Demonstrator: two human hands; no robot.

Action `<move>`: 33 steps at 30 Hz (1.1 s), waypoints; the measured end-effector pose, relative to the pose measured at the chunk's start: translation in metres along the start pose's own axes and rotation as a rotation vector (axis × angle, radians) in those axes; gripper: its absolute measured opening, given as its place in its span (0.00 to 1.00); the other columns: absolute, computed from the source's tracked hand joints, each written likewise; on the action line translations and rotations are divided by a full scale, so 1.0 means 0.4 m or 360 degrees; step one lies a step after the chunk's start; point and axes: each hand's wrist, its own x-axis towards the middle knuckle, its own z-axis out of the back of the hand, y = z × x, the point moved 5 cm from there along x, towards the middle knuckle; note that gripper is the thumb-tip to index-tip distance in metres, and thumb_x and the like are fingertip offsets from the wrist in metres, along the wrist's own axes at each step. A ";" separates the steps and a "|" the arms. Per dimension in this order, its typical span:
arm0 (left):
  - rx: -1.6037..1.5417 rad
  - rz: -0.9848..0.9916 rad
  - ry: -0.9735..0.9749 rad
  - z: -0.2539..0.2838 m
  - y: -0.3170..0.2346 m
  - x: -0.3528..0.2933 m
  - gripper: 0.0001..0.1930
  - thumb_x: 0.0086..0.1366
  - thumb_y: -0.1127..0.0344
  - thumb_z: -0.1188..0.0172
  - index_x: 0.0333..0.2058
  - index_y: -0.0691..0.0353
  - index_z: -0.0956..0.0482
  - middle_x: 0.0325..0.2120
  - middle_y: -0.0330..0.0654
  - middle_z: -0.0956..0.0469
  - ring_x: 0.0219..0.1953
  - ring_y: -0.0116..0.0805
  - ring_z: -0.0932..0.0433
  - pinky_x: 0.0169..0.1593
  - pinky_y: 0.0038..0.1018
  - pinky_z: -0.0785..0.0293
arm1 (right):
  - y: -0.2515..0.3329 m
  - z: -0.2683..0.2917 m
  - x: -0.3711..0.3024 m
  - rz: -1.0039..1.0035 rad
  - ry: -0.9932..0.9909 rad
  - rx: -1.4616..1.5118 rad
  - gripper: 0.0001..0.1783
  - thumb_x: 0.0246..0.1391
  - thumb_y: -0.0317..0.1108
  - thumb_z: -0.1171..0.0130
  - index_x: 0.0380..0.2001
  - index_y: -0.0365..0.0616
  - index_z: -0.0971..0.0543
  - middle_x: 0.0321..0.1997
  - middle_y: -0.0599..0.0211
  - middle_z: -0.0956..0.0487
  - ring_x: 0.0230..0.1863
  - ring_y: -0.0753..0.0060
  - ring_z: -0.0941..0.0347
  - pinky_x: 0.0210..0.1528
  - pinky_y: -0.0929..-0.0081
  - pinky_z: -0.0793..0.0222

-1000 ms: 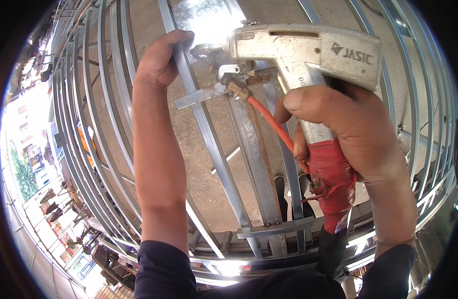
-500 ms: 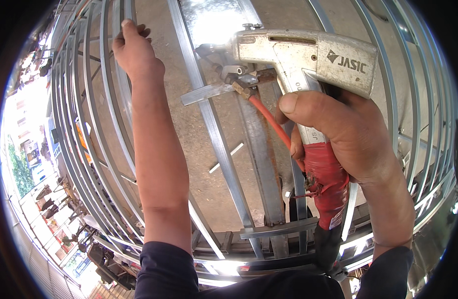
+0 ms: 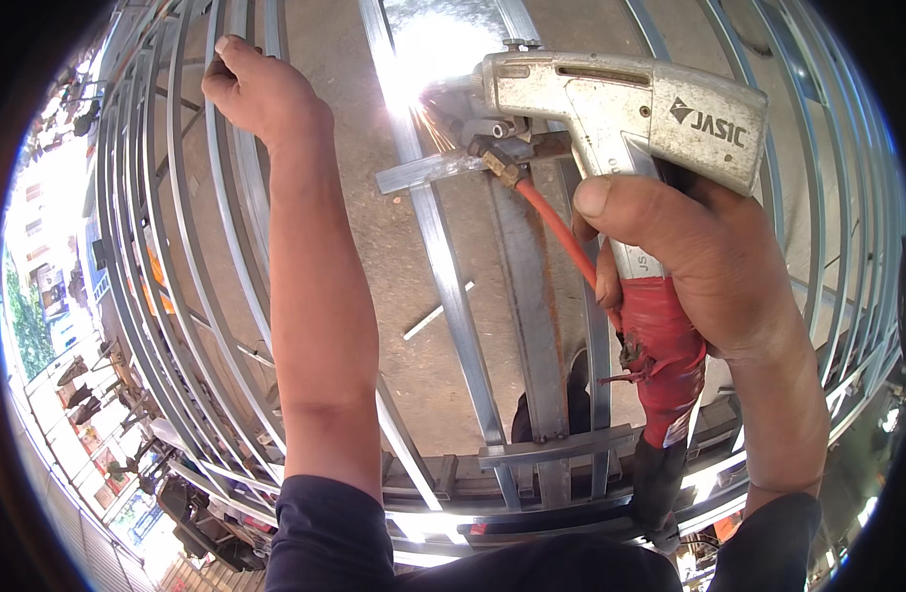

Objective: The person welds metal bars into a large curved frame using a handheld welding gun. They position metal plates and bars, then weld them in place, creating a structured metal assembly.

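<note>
In my right hand (image 3: 709, 252) is a silver, scuffed welding gun (image 3: 611, 94), with my fingers wrapped around its handle. Red tape (image 3: 665, 340) covers the lower handle, and an orange-red hose (image 3: 556, 217) runs along it to a brass fitting (image 3: 502, 166). The gun's nozzle points left at a galvanized metal tube (image 3: 443, 257), where a white glare and some sparks hide the contact point. A short metal crosspiece (image 3: 413, 176) lies across that tube, just below the glare. My left hand (image 3: 270, 94) is closed above the bars at upper left; its curled fingers hide whatever they hold.
Long parallel metal bars (image 3: 191, 212) stretch along the left, with more on the right (image 3: 808, 197). A wider steel beam (image 3: 532, 326) runs toward me, crossed by a near crossbar (image 3: 556, 447). A thin white stick (image 3: 438, 311) shows between the bars. A dark shoe (image 3: 578, 390) appears below.
Sparks now show at the glare. My right hand and the gun sit slightly farther right in view, along with the nearby bars. My left hand has shifted left across the bars, still closed.
</note>
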 end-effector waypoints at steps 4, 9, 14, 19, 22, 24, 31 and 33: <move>0.0002 0.0073 0.0012 0.004 0.000 -0.005 0.24 0.77 0.48 0.50 0.56 0.65 0.34 0.43 0.40 0.30 0.43 0.31 0.32 0.48 0.34 0.32 | 0.001 -0.001 -0.001 -0.0097 0.0023 -0.0073 0.13 0.58 0.37 0.34 0.38 0.35 0.18 0.28 0.63 0.18 0.21 0.72 0.21 0.23 0.73 0.22; -0.0042 0.0089 0.0025 -0.002 0.004 -0.004 0.22 0.77 0.48 0.49 0.53 0.64 0.33 0.44 0.40 0.30 0.42 0.31 0.32 0.48 0.35 0.32 | 0.004 0.004 -0.005 -0.0133 -0.0013 -0.0085 0.15 0.58 0.39 0.33 0.37 0.35 0.17 0.30 0.62 0.18 0.21 0.73 0.21 0.23 0.73 0.23; -0.0027 -0.0035 -0.0067 0.007 0.027 0.025 0.21 0.74 0.50 0.46 0.51 0.64 0.30 0.36 0.37 0.28 0.35 0.29 0.31 0.41 0.32 0.32 | 0.016 0.004 -0.011 -0.0155 -0.0023 -0.0152 0.17 0.58 0.41 0.33 0.37 0.35 0.18 0.31 0.63 0.18 0.21 0.73 0.21 0.23 0.73 0.23; -0.0077 0.0016 -0.0040 0.001 0.033 0.028 0.21 0.74 0.50 0.45 0.51 0.64 0.30 0.37 0.38 0.28 0.36 0.29 0.31 0.41 0.31 0.31 | 0.022 0.003 -0.015 -0.0149 -0.0048 -0.0199 0.19 0.57 0.44 0.32 0.36 0.35 0.18 0.31 0.64 0.19 0.22 0.74 0.22 0.23 0.74 0.23; -0.0074 -0.0009 -0.0027 -0.001 0.031 0.026 0.22 0.74 0.50 0.44 0.51 0.64 0.30 0.38 0.38 0.28 0.37 0.29 0.31 0.41 0.31 0.31 | 0.028 0.002 -0.017 -0.0162 -0.0062 -0.0208 0.20 0.57 0.44 0.32 0.36 0.34 0.18 0.30 0.64 0.19 0.22 0.74 0.22 0.23 0.74 0.23; -0.0066 -0.0029 -0.0014 -0.002 0.030 0.024 0.22 0.74 0.50 0.44 0.51 0.65 0.30 0.40 0.38 0.28 0.38 0.29 0.30 0.42 0.30 0.31 | 0.033 0.000 -0.022 -0.0215 -0.0085 -0.0223 0.20 0.57 0.44 0.32 0.36 0.33 0.18 0.30 0.63 0.19 0.21 0.74 0.22 0.23 0.74 0.23; -0.0045 -0.0101 0.0013 -0.006 0.027 0.024 0.25 0.74 0.50 0.45 0.55 0.67 0.31 0.46 0.42 0.28 0.45 0.32 0.30 0.47 0.33 0.29 | 0.041 -0.003 -0.026 -0.0214 -0.0095 -0.0259 0.21 0.57 0.44 0.33 0.37 0.32 0.18 0.30 0.61 0.19 0.20 0.73 0.22 0.21 0.73 0.23; -0.0057 -0.0076 0.0029 -0.006 0.026 0.022 0.26 0.74 0.50 0.45 0.56 0.68 0.32 0.47 0.42 0.28 0.46 0.32 0.30 0.48 0.33 0.29 | 0.049 -0.003 -0.037 -0.0224 -0.0225 -0.0258 0.22 0.57 0.43 0.33 0.39 0.31 0.19 0.30 0.59 0.19 0.20 0.73 0.22 0.21 0.73 0.23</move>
